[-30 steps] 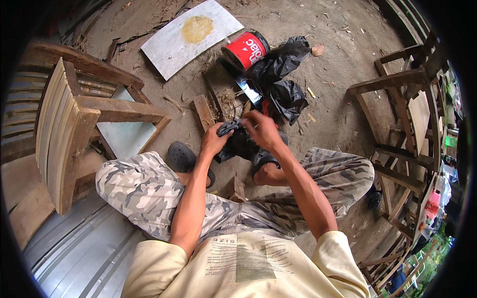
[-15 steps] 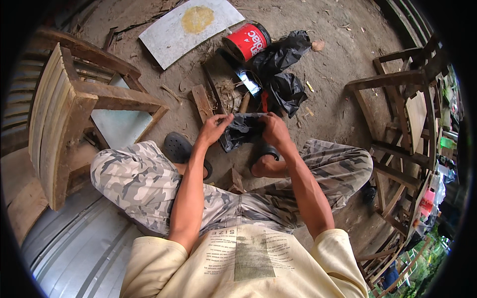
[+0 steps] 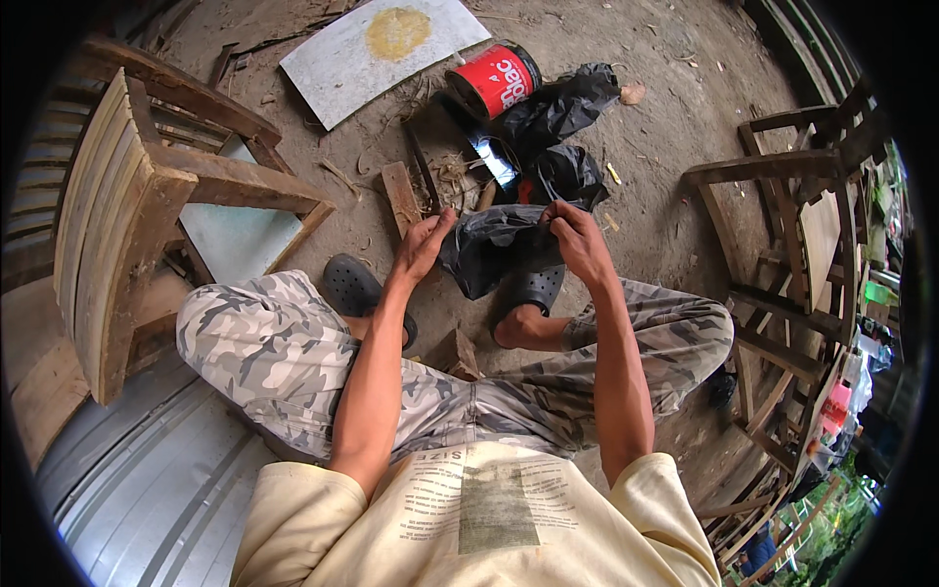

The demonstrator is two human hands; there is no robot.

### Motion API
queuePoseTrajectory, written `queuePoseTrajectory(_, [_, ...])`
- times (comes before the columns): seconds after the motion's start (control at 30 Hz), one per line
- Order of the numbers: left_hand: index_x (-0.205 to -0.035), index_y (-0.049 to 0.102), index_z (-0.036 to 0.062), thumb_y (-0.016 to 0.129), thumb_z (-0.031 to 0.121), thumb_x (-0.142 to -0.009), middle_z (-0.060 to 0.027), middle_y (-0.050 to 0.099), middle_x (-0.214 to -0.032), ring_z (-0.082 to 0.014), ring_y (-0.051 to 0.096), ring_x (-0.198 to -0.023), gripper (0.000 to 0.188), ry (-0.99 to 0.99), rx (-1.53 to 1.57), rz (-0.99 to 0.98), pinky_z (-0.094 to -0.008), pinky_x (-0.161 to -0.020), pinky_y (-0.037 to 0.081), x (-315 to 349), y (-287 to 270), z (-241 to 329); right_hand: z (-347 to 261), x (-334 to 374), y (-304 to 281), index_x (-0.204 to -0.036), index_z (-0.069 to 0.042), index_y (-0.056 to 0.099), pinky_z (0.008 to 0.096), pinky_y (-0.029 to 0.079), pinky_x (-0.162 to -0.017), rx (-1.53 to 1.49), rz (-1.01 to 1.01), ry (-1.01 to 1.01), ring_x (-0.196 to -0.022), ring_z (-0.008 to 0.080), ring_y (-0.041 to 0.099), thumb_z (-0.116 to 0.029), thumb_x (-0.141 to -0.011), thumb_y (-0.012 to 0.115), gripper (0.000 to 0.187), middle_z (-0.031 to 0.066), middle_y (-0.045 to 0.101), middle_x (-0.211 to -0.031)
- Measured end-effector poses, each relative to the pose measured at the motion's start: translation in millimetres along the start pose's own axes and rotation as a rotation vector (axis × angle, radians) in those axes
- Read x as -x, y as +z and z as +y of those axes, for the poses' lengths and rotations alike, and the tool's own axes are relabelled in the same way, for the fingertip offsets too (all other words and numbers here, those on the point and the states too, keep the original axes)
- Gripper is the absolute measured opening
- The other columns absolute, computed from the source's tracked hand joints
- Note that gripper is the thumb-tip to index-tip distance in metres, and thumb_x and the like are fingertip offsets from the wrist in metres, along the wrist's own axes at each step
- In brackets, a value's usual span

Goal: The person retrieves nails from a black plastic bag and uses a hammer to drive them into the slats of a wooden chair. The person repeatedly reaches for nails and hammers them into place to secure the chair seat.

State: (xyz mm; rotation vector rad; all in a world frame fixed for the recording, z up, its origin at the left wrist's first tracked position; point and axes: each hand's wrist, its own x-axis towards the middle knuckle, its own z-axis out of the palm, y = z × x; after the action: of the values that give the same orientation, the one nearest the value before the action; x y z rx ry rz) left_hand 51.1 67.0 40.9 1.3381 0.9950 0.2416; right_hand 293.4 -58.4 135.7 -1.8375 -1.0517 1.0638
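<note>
Between my two hands a black plastic bag (image 3: 479, 256) hangs over the dirt, its top edge pulled out sideways. My left hand (image 3: 423, 247) is closed on the bag's left edge, thumb on top. On the other side my right hand (image 3: 579, 243) pinches the right end of the rim. Just beyond, more black plastic (image 3: 569, 174) lies crumpled on the ground, and another dark piece (image 3: 567, 110) rests against a red tin can (image 3: 496, 80) on its side. Something red beside the nearer crumpled plastic is mostly hidden behind the bag.
A wooden plank (image 3: 400, 199) and dry scraps lie past my left hand. A stained white board (image 3: 383, 59) is at the far left. Wooden chair frames stand left (image 3: 235, 181) and right (image 3: 768, 164). My black clogs (image 3: 354, 286) are below the bag.
My hands have drawn further apart, the right one moving right and slightly up. The bag between them is spread wider and shows more of its black side.
</note>
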Motion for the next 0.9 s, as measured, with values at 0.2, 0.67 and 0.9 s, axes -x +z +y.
queuePoseTrajectory(0.2, [-0.122,0.061,-0.0061,0.041,0.061,-0.098,-0.0135,0.066,-0.117,-0.0191,0.060,-0.110,0.074,0.112,0.235,-0.027,-0.0288,-0.098,0.043,11.5,15.4,36.6,-21.8,15.4,-14.4,-0.091,0.000,0.055,0.0258,0.047,-0.067,-0.415,0.044,-0.110,-0.071,0.0121,0.059,-0.003,-0.087,0.041,0.014,0.0030,0.054,-0.078])
queuePoseTrajectory(0.67, [-0.115,0.061,0.0017,0.040,0.053,-0.102,-0.0062,0.068,-0.091,-0.0140,0.066,-0.085,0.058,-0.070,1.071,-0.100,-0.0287,-0.079,0.052,-8.2,45.1,22.9,-47.3,48.9,-22.2,-0.097,-0.002,0.051,0.0206,0.044,-0.050,-0.657,0.198,-0.125,-0.060,0.0076,0.052,-0.004,-0.091,0.038,0.014,0.0071,0.055,-0.094])
queuePoseTrajectory(0.9, [-0.141,0.043,0.0026,0.034,0.049,-0.103,-0.0188,0.050,-0.140,-0.0298,0.052,-0.126,0.061,0.099,1.101,-0.369,-0.0430,-0.108,0.041,5.1,72.1,-38.8,-61.7,58.5,-9.8,-0.094,-0.001,0.048,0.0208,0.043,-0.048,-0.838,0.124,-0.171,-0.061,0.0089,0.052,-0.003,-0.088,0.038,0.013,0.0108,0.053,-0.100])
